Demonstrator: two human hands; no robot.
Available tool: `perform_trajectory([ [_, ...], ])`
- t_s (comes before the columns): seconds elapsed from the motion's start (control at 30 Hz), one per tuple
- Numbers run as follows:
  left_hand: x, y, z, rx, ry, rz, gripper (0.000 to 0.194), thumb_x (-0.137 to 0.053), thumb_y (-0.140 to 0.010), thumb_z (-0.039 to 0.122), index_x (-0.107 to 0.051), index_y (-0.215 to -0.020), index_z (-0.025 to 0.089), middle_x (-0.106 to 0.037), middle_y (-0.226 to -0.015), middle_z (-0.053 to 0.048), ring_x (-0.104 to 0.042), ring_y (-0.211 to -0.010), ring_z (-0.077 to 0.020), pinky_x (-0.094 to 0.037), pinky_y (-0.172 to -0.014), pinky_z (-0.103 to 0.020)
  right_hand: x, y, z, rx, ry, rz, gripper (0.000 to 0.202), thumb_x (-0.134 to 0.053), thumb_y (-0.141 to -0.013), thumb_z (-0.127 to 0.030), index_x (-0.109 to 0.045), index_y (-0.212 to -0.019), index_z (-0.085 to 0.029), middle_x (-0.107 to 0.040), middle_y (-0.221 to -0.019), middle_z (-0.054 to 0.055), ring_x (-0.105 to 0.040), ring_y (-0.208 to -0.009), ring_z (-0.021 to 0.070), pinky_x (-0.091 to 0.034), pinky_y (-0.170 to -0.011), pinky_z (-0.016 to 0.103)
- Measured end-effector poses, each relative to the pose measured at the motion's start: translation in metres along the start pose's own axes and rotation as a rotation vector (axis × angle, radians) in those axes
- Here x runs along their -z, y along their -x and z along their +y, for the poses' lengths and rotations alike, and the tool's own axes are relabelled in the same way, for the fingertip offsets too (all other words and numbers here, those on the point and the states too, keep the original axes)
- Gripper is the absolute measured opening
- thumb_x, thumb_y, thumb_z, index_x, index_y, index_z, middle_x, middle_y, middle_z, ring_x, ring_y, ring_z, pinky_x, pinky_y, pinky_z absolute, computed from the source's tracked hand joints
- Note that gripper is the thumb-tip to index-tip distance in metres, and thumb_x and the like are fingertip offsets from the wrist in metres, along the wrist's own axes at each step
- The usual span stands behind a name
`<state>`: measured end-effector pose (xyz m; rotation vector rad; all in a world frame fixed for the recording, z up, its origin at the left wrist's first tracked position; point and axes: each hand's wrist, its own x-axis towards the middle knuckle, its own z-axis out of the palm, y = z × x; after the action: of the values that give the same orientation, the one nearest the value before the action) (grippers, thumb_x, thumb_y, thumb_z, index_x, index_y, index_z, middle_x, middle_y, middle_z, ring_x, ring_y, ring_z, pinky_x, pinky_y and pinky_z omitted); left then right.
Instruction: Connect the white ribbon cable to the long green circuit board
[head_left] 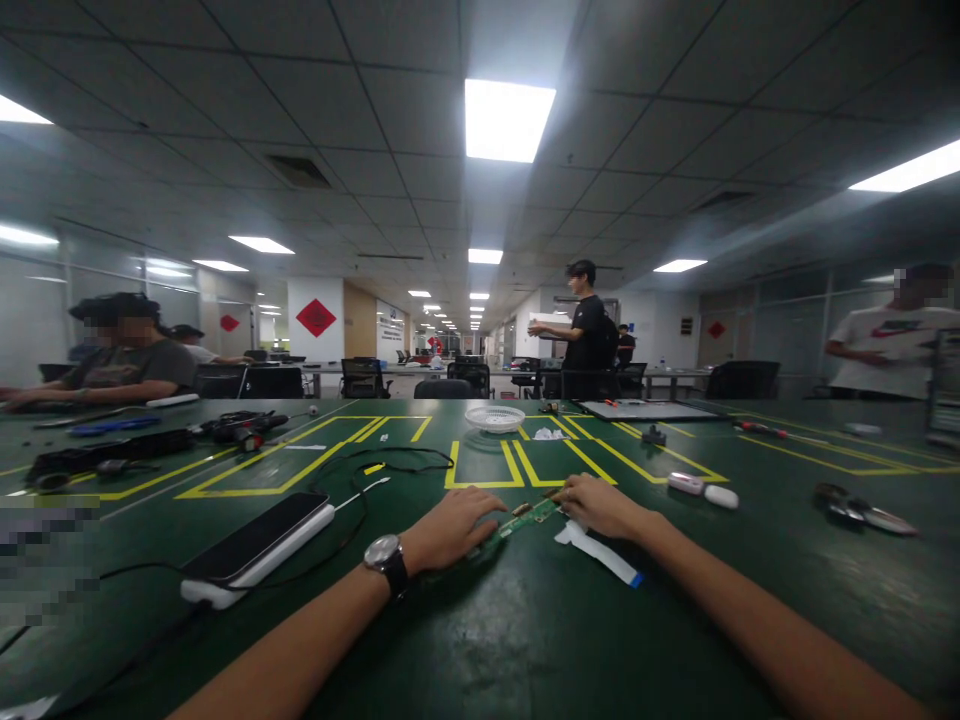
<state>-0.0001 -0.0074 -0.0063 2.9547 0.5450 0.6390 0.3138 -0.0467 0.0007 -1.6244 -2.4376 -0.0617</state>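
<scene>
As both hands [450, 525] [604, 506] grip a green circuit board [534, 514], ends covered by them, fine details blurred

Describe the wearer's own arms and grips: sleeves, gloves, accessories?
No sleeve shows on the left forearm or right forearm. Left grip: ungloved, with a wristwatch, round pale dial, dark strap at the wrist. Right grip: ungloved, no watch; any ring is too blurred to confirm.

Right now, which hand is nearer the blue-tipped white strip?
Right. The right hand is just beyond the strip; the left hand is farther off, to its left.
</scene>
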Motion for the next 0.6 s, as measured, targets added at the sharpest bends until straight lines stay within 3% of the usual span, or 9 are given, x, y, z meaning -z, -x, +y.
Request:
perform_trajectory([
  [0.17,-0.002,0.0,-0.002,-0.008,-0.016,-0.007,0.03,-0.039,-0.103,0.032,-0.059,-0.123,0.024,-0.063,-0.121,-0.005,-0.055,-0.114,-0.0219,-0.04,-0.103,-0.038,-0.004,0.004,0.02,-0.025,-0.095,-0.005,0.038,-0.045,-0.096,-0.032,-0.068,-0.124,-0.021,-0.062,-0.113,0.012,-0.056,-0.105,0.0265,-0.044,-0.096,0.04],
  [0.37,-0.002,0.002,-0.001,0.014,-0.023,-0.067,0.031,-0.044,-0.101,0.033,-0.058,-0.127,0.024,-0.061,-0.127,-0.006,-0.053,-0.118,-0.0236,-0.04,-0.103,-0.04,-0.006,0.006,0.023,-0.057,-0.132,0.019,0.038,-0.053,-0.092,-0.037,-0.068,-0.123,-0.021,-0.059,-0.117,0.013,-0.053,-0.108,0.0289,-0.042,-0.098,0.045],
  [0.6,-0.001,0.003,0.002,0.044,-0.015,-0.142,0.034,-0.044,-0.101,0.035,-0.056,-0.131,0.025,-0.058,-0.134,-0.005,-0.051,-0.125,-0.025,-0.041,-0.103,-0.042,-0.002,0.01,0.026,-0.046,-0.186,-0.064,0.045,-0.05,-0.094,-0.042,-0.06,-0.133,-0.023,-0.055,-0.133,0.013,-0.049,-0.121,0.0308,-0.035,-0.108,0.05],
])
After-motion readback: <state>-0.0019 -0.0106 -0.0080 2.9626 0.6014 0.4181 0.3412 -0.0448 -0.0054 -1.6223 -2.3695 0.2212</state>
